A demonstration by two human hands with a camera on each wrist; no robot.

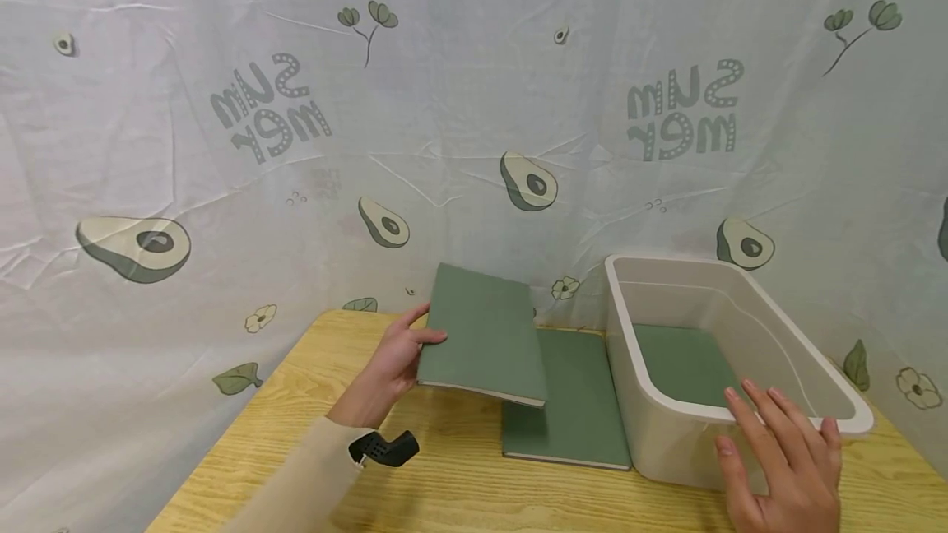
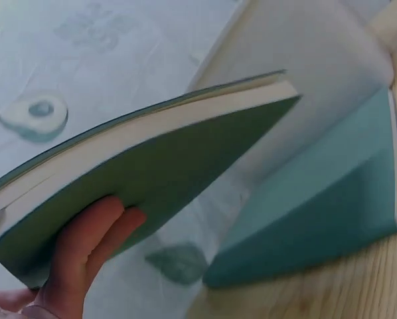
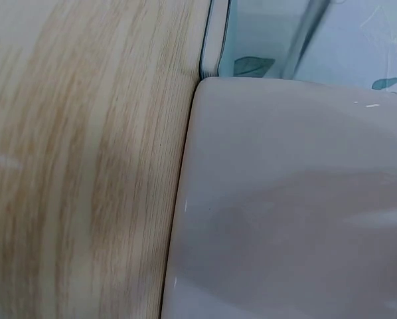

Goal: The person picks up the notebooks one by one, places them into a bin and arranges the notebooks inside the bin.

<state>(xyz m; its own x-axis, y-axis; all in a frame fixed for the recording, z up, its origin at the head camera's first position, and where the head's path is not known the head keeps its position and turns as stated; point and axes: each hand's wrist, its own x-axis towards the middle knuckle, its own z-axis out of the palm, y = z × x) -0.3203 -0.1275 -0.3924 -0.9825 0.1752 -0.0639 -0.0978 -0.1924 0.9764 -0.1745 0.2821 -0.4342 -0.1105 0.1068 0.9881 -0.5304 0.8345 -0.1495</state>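
Observation:
My left hand (image 1: 396, 352) grips a green hardcover book (image 1: 483, 336) by its left edge, thumb on the upper cover. Fingers (image 2: 89, 242) press the underside of that book, which is tilted and raised above the table. Below and to its right, a second green book (image 1: 581, 405) lies flat against the side of a beige plastic bin (image 1: 670, 447). Inside the bin, a flat green surface (image 1: 681, 362) like another book cover shows at the bottom. With fingers spread, my right hand (image 1: 788, 459) is at the bin's near rim, overlapping it in the head view.
The wooden table (image 1: 444, 484) carries the bin and the lying book. Behind it hangs a pale curtain (image 1: 459, 105) printed with avocados and flowers. A black strap (image 1: 385, 448) is around my left wrist. The bin's smooth wall (image 3: 291, 199) fills much of the right wrist view.

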